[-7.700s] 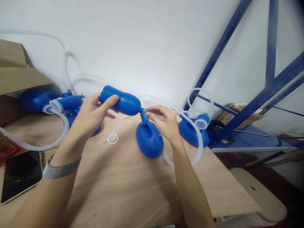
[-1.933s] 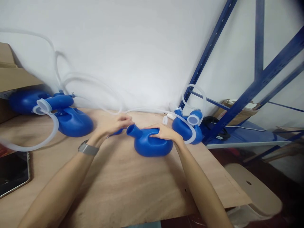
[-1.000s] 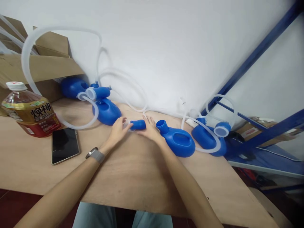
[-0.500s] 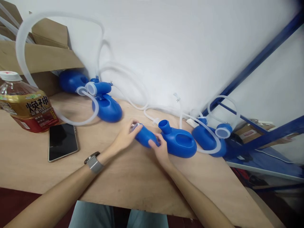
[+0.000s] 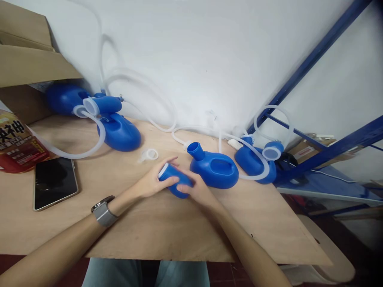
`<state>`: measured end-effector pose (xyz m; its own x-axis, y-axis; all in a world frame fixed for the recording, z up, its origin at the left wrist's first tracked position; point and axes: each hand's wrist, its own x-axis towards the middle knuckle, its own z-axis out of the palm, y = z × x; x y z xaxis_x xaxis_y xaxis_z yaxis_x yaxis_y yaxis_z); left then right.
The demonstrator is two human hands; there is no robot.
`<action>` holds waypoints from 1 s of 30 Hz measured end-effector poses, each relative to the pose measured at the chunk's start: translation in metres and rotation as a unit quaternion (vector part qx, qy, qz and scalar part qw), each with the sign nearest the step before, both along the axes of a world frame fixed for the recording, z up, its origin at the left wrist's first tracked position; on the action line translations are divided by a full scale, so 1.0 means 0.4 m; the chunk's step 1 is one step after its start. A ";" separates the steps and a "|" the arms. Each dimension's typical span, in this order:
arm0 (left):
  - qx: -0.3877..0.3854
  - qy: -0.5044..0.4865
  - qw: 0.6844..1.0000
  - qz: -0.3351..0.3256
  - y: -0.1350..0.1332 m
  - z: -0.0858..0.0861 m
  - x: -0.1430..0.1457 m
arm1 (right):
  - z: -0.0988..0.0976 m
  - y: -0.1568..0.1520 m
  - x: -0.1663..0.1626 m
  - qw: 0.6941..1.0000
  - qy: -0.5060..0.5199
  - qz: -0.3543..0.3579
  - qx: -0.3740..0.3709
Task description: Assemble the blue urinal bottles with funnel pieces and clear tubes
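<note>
Both hands hold a blue plastic urinal funnel [image 5: 174, 178] low over the table, its pale-rimmed mouth tilted up to the left. My left hand [image 5: 155, 180] grips the mouth end, with the thumb along the near side. My right hand [image 5: 200, 190] wraps the rounded end, which its fingers partly hide. Beyond my left hand, a translucent white ring-shaped cap [image 5: 150, 154] lies on the table. Just past my right hand stands a blue urinal bottle [image 5: 217, 169] with an uncovered neck and a recessed handle.
Another blue bottle [image 5: 124, 133], with a hose-fitted funnel [image 5: 109, 104] on it, stands back left. A further bottle [image 5: 254, 163] and white hose sit by the blue metal rack [image 5: 338, 161] at right. A phone [image 5: 55, 183], drink bottle [image 5: 22, 145] and cardboard box [image 5: 36, 65] occupy the left.
The translucent cap now lies on the table, away from my left hand. The funnel has come nearer to me and its mouth shows more. The view has shifted right.
</note>
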<state>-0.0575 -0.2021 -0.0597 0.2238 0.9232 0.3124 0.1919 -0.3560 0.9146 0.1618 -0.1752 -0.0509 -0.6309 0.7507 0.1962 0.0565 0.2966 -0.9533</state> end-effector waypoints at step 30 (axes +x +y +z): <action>-0.003 -0.012 0.998 0.063 0.056 -0.045 -0.036 | -0.033 0.009 -0.032 0.954 -0.050 -0.208 0.211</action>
